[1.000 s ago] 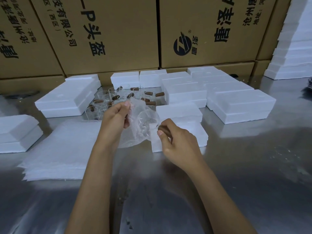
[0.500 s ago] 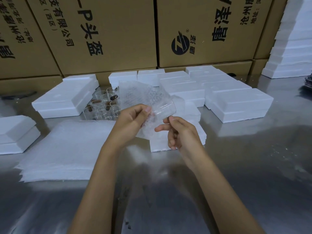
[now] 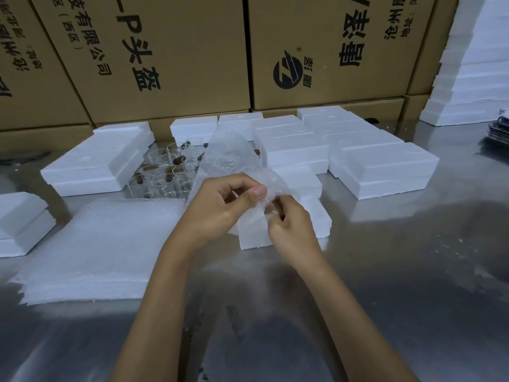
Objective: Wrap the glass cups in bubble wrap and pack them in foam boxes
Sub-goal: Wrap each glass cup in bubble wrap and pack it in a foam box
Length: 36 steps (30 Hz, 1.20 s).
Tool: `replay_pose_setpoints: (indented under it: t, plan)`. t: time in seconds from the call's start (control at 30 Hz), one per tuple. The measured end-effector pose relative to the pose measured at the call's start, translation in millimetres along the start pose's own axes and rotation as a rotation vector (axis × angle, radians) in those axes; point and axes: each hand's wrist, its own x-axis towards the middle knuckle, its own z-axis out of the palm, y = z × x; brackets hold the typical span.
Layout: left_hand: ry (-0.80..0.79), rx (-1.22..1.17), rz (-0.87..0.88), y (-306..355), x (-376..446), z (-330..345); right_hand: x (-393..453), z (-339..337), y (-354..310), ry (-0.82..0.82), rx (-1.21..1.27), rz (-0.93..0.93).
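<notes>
Both hands closed in: left hand (image 3: 220,205) and right hand (image 3: 289,224) now pinch the bubble wrap (image 3: 228,158) around the cup, flap up at 12 o'clock; wrap half done.

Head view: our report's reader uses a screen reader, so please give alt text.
Both hands, left hand and right hand, hold a bubble wrap sheet above a steel table. Behind lie glass cups, foam boxes, a wrap stack and cartons.
</notes>
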Motion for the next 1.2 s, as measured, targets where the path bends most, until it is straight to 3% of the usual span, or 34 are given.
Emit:
replay_pose_setpoints:
  t: [0.13, 0.23, 0.3, 0.37, 0.4, 0.43, 0.57, 0.67, 0.9, 1.2]
  plan:
    - [-0.184, -0.073, -0.113, 3.3, -2.5, 6.5, 6.7, -10.7, -15.5, -0.155, 0.432, 0.270]
    - [-0.245, -0.146, -0.141, 0.4, -4.1, 8.1, 9.6, -16.1, -15.3, -0.284, 0.633, 0.316]
    - [0.001, -0.188, -0.133, -3.5, -2.2, 2.7, 7.2, -17.9, -9.5, -0.252, 0.854, 0.358]
    - [0.430, -0.084, -0.071, -11.2, 1.3, -6.2, 5.7, -18.9, -1.4, -0.281, 0.921, 0.374]
    - [0.558, 0.011, -0.048, -15.3, 2.4, -9.4, 7.2, -18.7, 1.1, -0.298, 0.891, 0.365]
    - [0.584, 0.072, -0.048, -19.3, 2.9, -11.1, 6.5, -18.7, 1.7, -0.309, 0.853, 0.360]
    - [0.297, -0.024, -0.239, -26.7, 4.7, -2.5, 2.5, -14.1, -3.4, -0.292, 0.734, 0.280]
    - [0.180, -0.144, -0.322, -27.7, 5.9, 8.7, 0.8, -13.1, -6.8, -0.239, 0.703, 0.252]
    - [0.060, -0.602, -0.301, -19.8, 10.1, 14.2, -5.3, -10.3, -13.0, -0.305, 0.646, 0.196]
    - [0.110, -0.562, -0.285, -17.8, 10.3, 14.7, -6.7, -0.9, -6.9, -0.109, 0.662, 0.237]
